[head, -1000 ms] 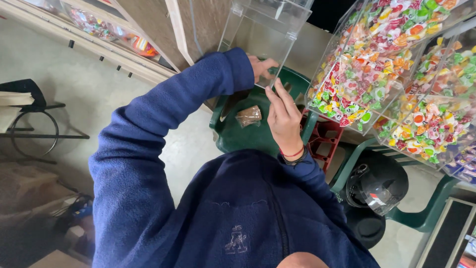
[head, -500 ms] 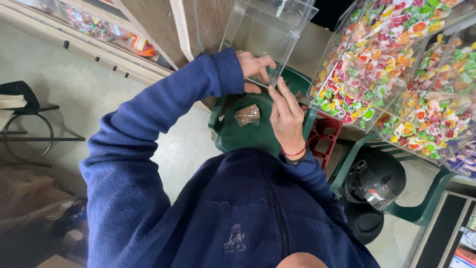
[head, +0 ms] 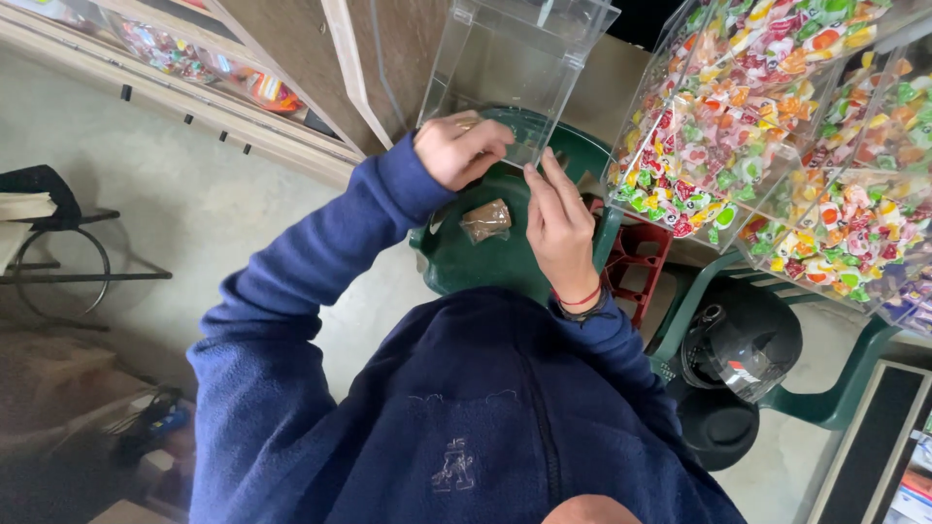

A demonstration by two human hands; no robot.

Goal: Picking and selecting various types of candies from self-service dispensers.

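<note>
My left hand (head: pixel 458 147) is closed around the bottom edge of an empty clear plastic bin (head: pixel 515 58) that tilts out from the shelf. Beside it, my right hand (head: pixel 558 225) has its fingers straight, and the fingertips touch the same lower edge of the bin. Just below both hands, a small brown packet in clear wrap (head: pixel 485 220) lies on a round green plastic seat (head: pixel 466 267). Both arms wear dark blue hoodie sleeves, and a red band circles my right wrist.
Clear bins full of colourful wrapped sweets (head: pixel 738 126) fill the right side. A red crate (head: pixel 636 262) stands below them, beside a black helmet (head: pixel 743 344) on a green chair (head: pixel 835 398). A wooden shelf front (head: pixel 233 121) runs along the upper left. A black stool (head: pixel 49 243) stands far left.
My left hand has slid a little along the bin's bottom edge and tightened there. My right hand stays against the bin. The brown packet has not moved.
</note>
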